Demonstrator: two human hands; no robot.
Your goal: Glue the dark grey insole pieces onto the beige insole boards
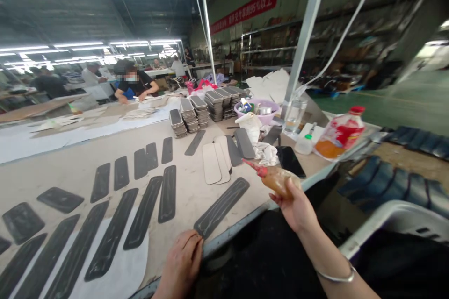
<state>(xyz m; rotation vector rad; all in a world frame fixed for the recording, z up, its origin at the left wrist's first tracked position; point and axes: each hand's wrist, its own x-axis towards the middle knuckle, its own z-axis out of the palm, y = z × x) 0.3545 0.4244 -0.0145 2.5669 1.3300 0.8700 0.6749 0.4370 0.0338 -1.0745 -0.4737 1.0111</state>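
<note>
My right hand (296, 205) is wrapped round a small squeeze bottle (275, 178) of amber liquid with a red nozzle pointing left over the table. Resting at the table's near edge, my left hand (182, 261) has its fingers lying on the end of a long dark grey strip (221, 206). Several more dark strips (143, 217) lie in rows to the left on the beige table (189, 196). Pale strips (215, 161) lie just beyond the bottle's nozzle.
Stacks of grey pieces (196, 112) stand at the back, beside a purple bowl (257, 112), a clear cup (293, 117), a black phone (290, 161) and a large red-capped bottle (340, 135). A person (135, 85) works across the table. Dark blue pieces (393, 182) lie right.
</note>
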